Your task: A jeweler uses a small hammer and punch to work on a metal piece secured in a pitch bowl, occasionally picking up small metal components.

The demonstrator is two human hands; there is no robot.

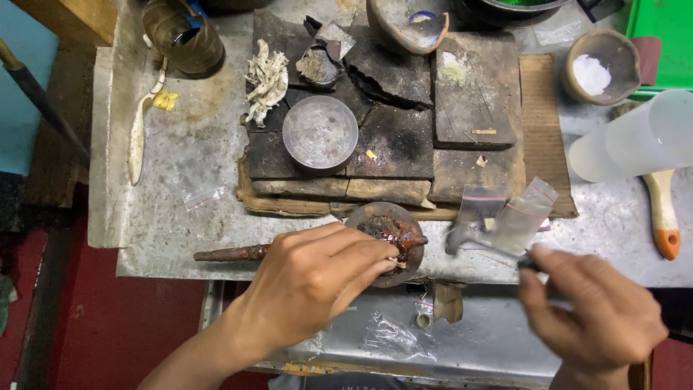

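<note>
My left hand (317, 282) reaches over the bench's front edge. Its fingertips are pinched together on a small pale piece (398, 264) at the near rim of a round wooden pad (375, 215) topped with dark red wax. A long wax-coated stick (231, 253) lies under that hand and across the pad. My right hand (595, 318) is closed on a thin metal tool (469, 237). The tool is blurred and points left toward the pad, over two small clear zip bags (509, 209).
Charred blocks (393, 144) hold a round metal dish (320, 133), a small dirty cup (317, 66) and a pale twisted scrap (266, 79). Clay bowls (599, 68), a frosted plastic cup (635, 141), a brush handle (663, 217) and a metal drawer (469, 339) below with plastic bags.
</note>
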